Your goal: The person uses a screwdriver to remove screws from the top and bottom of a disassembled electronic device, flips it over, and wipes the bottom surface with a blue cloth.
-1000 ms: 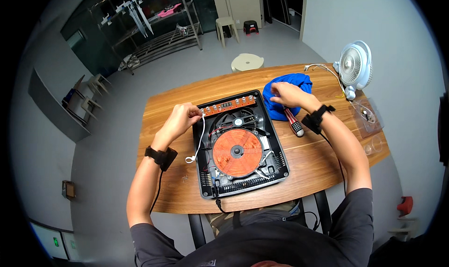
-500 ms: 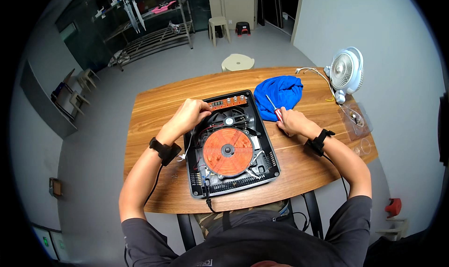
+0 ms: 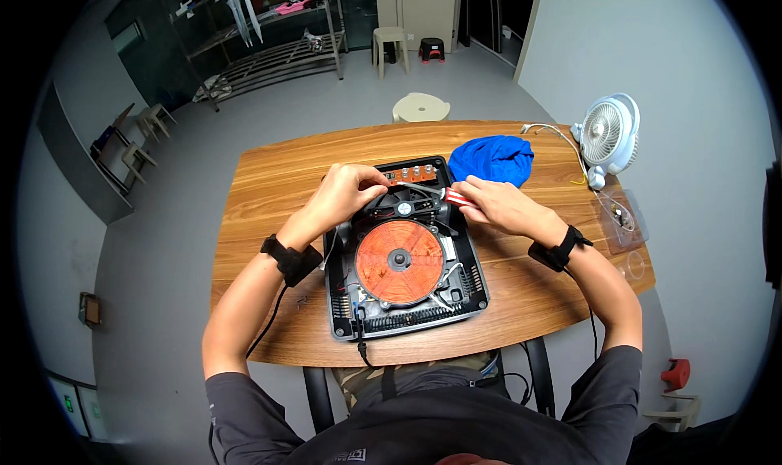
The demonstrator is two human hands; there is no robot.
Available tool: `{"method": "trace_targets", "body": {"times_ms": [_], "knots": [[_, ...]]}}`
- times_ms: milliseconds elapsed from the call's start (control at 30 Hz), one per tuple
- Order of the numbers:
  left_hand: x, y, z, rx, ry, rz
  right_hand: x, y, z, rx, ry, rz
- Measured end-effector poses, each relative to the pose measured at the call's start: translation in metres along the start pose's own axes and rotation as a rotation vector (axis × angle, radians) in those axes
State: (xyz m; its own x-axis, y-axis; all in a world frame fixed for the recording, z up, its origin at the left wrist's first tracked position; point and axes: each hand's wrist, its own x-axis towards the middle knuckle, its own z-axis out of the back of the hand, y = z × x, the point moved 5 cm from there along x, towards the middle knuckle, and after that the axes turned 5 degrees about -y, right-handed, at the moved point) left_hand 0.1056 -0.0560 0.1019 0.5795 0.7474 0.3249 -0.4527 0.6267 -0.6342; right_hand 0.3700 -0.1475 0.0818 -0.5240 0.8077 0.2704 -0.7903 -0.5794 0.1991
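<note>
An opened induction cooker [image 3: 467,304] lies on the table, its round copper coil [image 3: 379,261] and black fan [image 3: 419,207] exposed. Along its far side runs an orange circuit board [image 3: 419,173] with several round buttons. In my right hand [image 3: 498,207] is a screwdriver [image 3: 458,198] with a red-and-white handle. Its shaft points left across the near edge of the board, the tip close to my left fingertips. My left hand [image 3: 350,192] is closed in a pinch over the board's left end; whatever sits between those fingers is too small to make out.
A crumpled blue cloth [image 3: 493,160] lies beyond my right hand. At the table's right edge are a white fan [image 3: 607,131] and a clear plastic tray [image 3: 626,218] with small parts. Tiny pieces, perhaps screws [image 3: 302,301], lie left of the cooker.
My right hand has swung the screwdriver from beside the blue cloth leftward over the cooker. My left hand has shifted slightly right along the board. The whole view has tilted a little.
</note>
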Motion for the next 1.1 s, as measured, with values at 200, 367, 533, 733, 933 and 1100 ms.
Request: {"method": "trace_targets", "body": {"times_ms": [200,367,533,733,933,1100], "knots": [[-0.004,0.009,-0.003,0.018,0.010,-0.012,0.005,0.004,-0.010,0.033,-0.017,0.049],[-0.006,0.011,-0.007,-0.020,0.032,-0.005,0.004,0.008,-0.010,0.041,-0.003,0.040],[-0.006,0.009,-0.010,0.012,0.048,0.008,0.005,0.015,-0.007,0.033,0.005,0.050],[-0.005,0.002,-0.012,0.000,0.052,0.011,0.004,0.011,-0.012,0.077,0.028,0.037],[-0.004,0.002,-0.013,-0.108,0.069,0.066,0.003,0.003,-0.012,0.228,0.049,-0.005],[-0.005,-0.005,-0.015,-0.094,0.175,-0.002,0.002,0.003,-0.001,0.314,0.053,-0.056]]}}
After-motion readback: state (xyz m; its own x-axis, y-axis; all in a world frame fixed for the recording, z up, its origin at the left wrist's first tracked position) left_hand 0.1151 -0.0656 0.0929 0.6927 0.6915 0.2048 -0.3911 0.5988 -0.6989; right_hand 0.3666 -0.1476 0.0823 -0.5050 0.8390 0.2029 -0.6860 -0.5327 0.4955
